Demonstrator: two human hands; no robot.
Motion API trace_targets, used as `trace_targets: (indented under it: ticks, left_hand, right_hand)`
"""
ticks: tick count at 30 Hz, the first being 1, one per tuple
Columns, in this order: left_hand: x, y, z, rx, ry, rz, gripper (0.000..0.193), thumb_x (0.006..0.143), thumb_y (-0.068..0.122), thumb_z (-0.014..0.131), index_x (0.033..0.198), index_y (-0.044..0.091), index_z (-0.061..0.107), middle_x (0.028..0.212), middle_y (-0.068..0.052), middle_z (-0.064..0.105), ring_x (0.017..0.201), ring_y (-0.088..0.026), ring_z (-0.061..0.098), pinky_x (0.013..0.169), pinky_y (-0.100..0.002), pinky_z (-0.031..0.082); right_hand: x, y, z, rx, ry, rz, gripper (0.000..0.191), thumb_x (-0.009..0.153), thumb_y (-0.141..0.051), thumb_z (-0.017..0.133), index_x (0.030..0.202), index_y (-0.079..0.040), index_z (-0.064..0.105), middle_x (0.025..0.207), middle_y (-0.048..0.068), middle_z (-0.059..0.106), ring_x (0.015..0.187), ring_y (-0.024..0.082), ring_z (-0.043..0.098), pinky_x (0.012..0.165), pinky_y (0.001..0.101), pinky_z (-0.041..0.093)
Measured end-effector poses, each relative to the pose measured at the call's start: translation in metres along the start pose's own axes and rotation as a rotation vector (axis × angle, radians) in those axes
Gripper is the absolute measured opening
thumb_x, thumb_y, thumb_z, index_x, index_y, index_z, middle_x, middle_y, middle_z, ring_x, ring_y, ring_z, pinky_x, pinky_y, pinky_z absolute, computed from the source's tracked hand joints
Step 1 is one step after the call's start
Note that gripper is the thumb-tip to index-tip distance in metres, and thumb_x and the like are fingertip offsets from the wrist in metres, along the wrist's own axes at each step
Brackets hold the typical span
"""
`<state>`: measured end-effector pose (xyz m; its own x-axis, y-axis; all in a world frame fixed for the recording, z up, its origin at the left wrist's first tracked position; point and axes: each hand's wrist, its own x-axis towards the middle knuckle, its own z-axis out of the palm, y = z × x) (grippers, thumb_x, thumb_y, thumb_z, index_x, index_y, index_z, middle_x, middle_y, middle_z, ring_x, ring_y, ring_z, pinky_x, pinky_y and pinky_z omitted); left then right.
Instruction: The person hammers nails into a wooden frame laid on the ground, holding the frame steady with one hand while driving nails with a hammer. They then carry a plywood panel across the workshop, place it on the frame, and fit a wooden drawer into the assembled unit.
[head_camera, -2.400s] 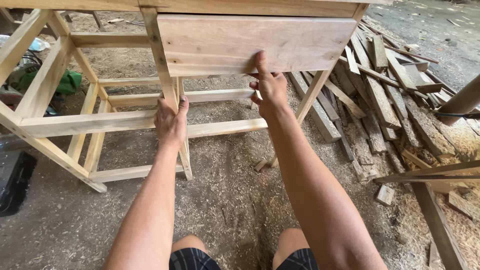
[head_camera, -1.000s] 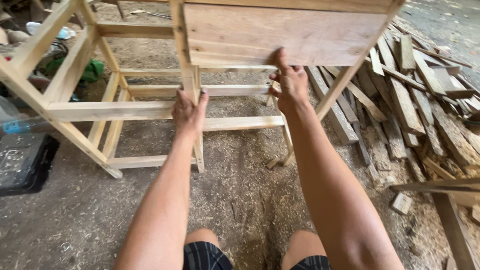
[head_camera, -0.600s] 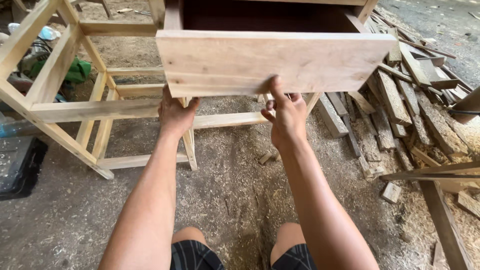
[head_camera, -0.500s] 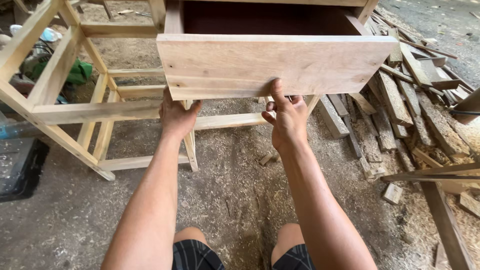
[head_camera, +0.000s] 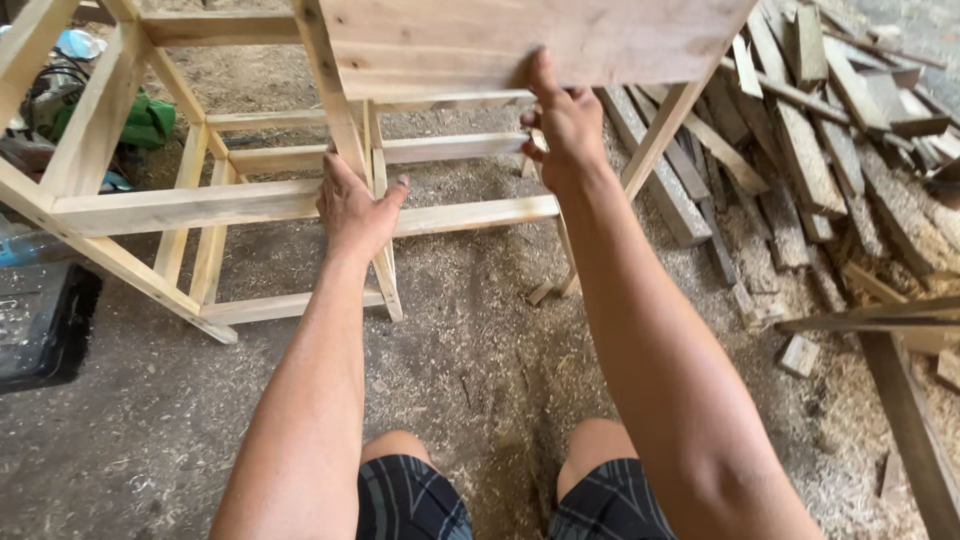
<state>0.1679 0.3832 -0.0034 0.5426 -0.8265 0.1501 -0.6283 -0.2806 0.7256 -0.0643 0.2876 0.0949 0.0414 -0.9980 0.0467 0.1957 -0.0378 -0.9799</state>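
Observation:
A pale wooden frame (head_camera: 200, 205) of rails and legs stands on the sawdust floor in front of me. A flat wooden drawer front (head_camera: 520, 45) sits in its upper right bay. My right hand (head_camera: 560, 125) grips the drawer front's bottom edge, thumb laid up on its face. My left hand (head_camera: 355, 210) rests, fingers apart, on the upright leg and side rail just left of the drawer. My bare knees and dark checked shorts (head_camera: 500, 500) show at the bottom.
A heap of rough planks and offcuts (head_camera: 810, 150) lies at the right. A long board (head_camera: 900, 400) runs along the lower right. A green power tool (head_camera: 130, 120) and a dark case (head_camera: 40, 325) lie at the left.
The drawer, pulled out with its dark inside showing half a second ago, now sits back toward the frame. My right hand stayed on its lower edge; my left moved from under the drawer front onto the leg.

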Motion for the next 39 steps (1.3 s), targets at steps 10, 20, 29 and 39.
trace_targets:
  ticks: [10, 20, 29, 39]
  left_hand:
    - [-0.003, 0.007, -0.008, 0.018, -0.017, -0.001, 0.12, 0.09, 0.055, 0.072, 0.16, 0.0, -0.008, 0.171, -0.022, 0.007, 0.159, -0.036, 0.012, 0.129, -0.049, 0.006]
    - [-0.015, -0.002, -0.007, -0.01, -0.015, -0.005, 0.12, 0.087, 0.054, 0.074, 0.161, 0.003, -0.006, 0.172, -0.019, 0.009, 0.159, -0.035, 0.013, 0.129, -0.05, 0.006]
    - [-0.014, 0.011, -0.017, -0.029, -0.04, -0.037, 0.111, 0.09, 0.05, 0.072, 0.161, 0.006, 0.0, 0.171, -0.017, 0.011, 0.157, -0.035, 0.016, 0.128, -0.051, 0.009]
    - [-0.011, 0.011, -0.015, 0.145, 0.086, 0.218, 0.093, 0.09, 0.05, 0.073, 0.156, 0.012, 0.021, 0.157, -0.019, 0.034, 0.146, -0.035, 0.035, 0.117, -0.053, 0.024]
  right_hand:
    - [0.01, 0.0, 0.004, -0.078, 0.026, 0.003, 0.07, 0.074, -0.069, 0.069, 0.104, -0.007, 0.056, 0.087, 0.002, 0.065, 0.073, 0.011, 0.062, 0.058, 0.0327, 0.055]
    - [-0.007, 0.011, -0.003, -0.063, 0.005, -0.011, 0.071, 0.074, -0.07, 0.068, 0.106, -0.007, 0.054, 0.088, 0.004, 0.067, 0.076, 0.013, 0.062, 0.063, 0.0351, 0.054]
    - [-0.004, 0.005, 0.003, 0.112, -0.068, -0.006, 0.055, 0.081, -0.055, 0.072, 0.105, -0.008, 0.056, 0.092, 0.003, 0.067, 0.075, 0.013, 0.06, 0.07, 0.0372, 0.056]
    - [-0.108, 0.016, -0.042, 0.22, 0.007, -0.058, 0.039, 0.093, -0.04, 0.072, 0.102, -0.007, 0.052, 0.075, 0.001, 0.059, 0.06, 0.012, 0.053, 0.068, 0.0341, 0.056]
